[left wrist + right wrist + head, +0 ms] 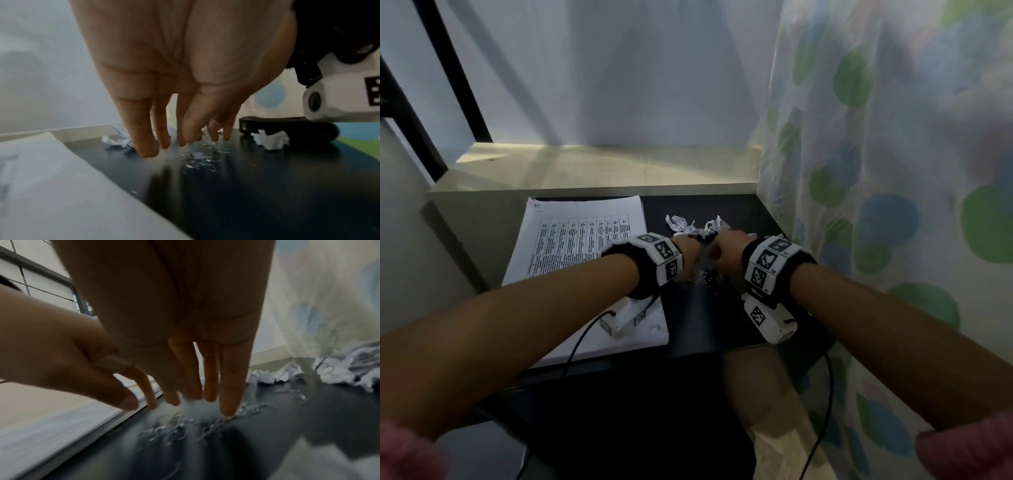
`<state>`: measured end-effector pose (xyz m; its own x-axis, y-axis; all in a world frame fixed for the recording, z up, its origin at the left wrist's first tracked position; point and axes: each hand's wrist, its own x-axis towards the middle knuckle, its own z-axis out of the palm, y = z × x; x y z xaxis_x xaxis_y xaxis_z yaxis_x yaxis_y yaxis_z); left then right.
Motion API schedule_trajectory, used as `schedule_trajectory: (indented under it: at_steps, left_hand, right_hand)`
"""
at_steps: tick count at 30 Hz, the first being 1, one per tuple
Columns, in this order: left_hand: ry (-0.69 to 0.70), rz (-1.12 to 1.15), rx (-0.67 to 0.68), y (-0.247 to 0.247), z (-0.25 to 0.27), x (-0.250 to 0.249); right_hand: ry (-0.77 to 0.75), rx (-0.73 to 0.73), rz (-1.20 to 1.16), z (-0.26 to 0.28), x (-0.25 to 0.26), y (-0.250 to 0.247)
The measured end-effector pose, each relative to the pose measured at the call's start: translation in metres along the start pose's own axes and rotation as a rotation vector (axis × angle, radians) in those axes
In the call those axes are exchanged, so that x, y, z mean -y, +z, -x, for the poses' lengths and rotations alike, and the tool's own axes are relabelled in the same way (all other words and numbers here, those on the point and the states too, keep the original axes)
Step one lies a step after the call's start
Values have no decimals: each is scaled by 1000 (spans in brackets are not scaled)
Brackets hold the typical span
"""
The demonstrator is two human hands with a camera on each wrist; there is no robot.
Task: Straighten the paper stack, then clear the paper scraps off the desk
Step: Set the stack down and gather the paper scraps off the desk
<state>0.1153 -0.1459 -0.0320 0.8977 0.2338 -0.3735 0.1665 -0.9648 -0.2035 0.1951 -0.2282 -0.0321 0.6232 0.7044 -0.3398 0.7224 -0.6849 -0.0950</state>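
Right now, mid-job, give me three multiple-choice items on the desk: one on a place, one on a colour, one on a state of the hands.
1. Where does the paper stack lie relative to the crumpled paper scraps?
A. To their left
B. To their right
C. On top of them

2. What colour is the desk surface?
A. White
B. Black
C. Green

3. How are the left hand and right hand set?
A. Both clenched round scraps
B. Fingers extended down toward the desk, holding nothing
C. Both flat on the stack

Answers: 1 A, the head view shows the stack on the left, scraps at the middle back. 2 B, the top is dark and glossy. 3 B, both wrist views show straight fingers over small shiny bits, nothing gripped.
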Motion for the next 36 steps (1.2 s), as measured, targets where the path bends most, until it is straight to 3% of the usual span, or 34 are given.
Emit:
schedule_trajectory:
  at_steps: [2, 5, 9, 12, 15, 19, 24, 28, 32, 36]
  left_hand:
    - [-16, -11, -57, -5, 6, 13]
    - [-40, 3, 5, -4, 17, 21]
    - [-56, 31, 51, 10, 21, 16]
    - [-44, 11, 108, 12, 34, 1]
    - [-32, 25, 78, 15, 45, -16]
    - [-28, 118, 86, 14, 49, -19]
    - [-83, 167, 40, 13, 34, -19]
    - [-114, 305, 6, 11, 12, -14]
    - [-142, 290, -14, 2, -3, 3]
    - [-178, 252, 68, -8, -13, 16]
  right_hand:
    - [72, -6, 32, -6, -1, -9]
    - [116, -17, 47, -7, -4, -8]
    - [72, 90, 61, -4, -2, 8]
    - [-26, 72, 55, 5, 9, 10]
    - [-94, 62, 7, 15, 12, 12]
    - [-35, -13, -23, 18, -1, 7]
    - [113, 4, 40, 17, -12, 9]
    - [63, 17, -32, 11, -2, 13]
    - [71, -14, -91, -2, 1, 1]
    - [123, -33, -70, -17, -5, -4]
